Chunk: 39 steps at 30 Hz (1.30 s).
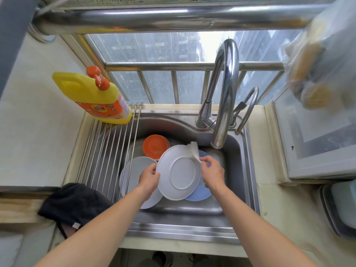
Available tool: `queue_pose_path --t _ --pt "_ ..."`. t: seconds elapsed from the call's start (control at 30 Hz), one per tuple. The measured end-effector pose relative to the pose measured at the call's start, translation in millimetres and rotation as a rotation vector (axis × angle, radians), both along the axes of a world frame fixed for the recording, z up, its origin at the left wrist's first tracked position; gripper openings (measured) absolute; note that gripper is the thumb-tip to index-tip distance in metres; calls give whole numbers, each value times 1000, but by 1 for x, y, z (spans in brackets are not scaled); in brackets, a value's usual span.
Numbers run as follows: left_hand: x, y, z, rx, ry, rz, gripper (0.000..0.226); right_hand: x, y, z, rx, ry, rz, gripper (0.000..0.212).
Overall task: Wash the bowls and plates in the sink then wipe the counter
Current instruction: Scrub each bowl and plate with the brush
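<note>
Reaching in from the near edge, two bare forearms over the steel sink (248, 170). Left hand (149, 180) gripping the left rim of a white plate (179, 172), thumb curled over the edge, fingers hidden behind it. Plate being held tilted above the basin, underside and foot ring facing up. Right hand (212, 173) pinching a pale cloth (193, 151) between curled fingers, cloth lying against the plate's upper right rim. Lying below in the basin: a second white plate (134, 170) at the left, partly under the roll-up rack (107, 151); a blue plate (200, 193) at the right, mostly covered by the held plate; stacked orange bowls (155, 146) at the back, just behind the held plate. Hanging over the basin's far right, a curved faucet (224, 93), spout near the cloth. Sitting on the rack's far end, a yellow detergent bottle (92, 97). Draping over the counter edge at the near left, a black cloth (73, 203).
</note>
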<state>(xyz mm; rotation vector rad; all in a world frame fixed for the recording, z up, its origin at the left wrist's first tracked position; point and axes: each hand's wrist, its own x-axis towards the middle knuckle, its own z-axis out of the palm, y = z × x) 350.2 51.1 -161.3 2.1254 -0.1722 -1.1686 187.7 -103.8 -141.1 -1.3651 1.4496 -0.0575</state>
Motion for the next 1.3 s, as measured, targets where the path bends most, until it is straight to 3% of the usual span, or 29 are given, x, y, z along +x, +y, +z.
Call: queue_pose_path --t 0.1,0.3,0.57,0.73,0.93,1.1,1.3 --pt "3 1 -4 -2 0 2 18 -2 -2 -1 41 68 -93 28" --pt "5 -2 -7 36 1 13 20 8 13 11 185 -256 173 20" --pt "5 5 -10 41 66 229 19 -30 0 -18 111 65 -136 23" --pt "-4 -3 -6 -101 169 474 27 -39 20 -22 78 17 -99 22" --pt "1 -11 -1 -160 198 598 42 -45 36 -8 12 -151 72 23" --pt "9 -12 5 -118 164 531 36 -50 41 -1 21 -267 334 25" --pt "-5 -10 9 -79 112 337 26 -17 43 7 -91 -290 361 21"
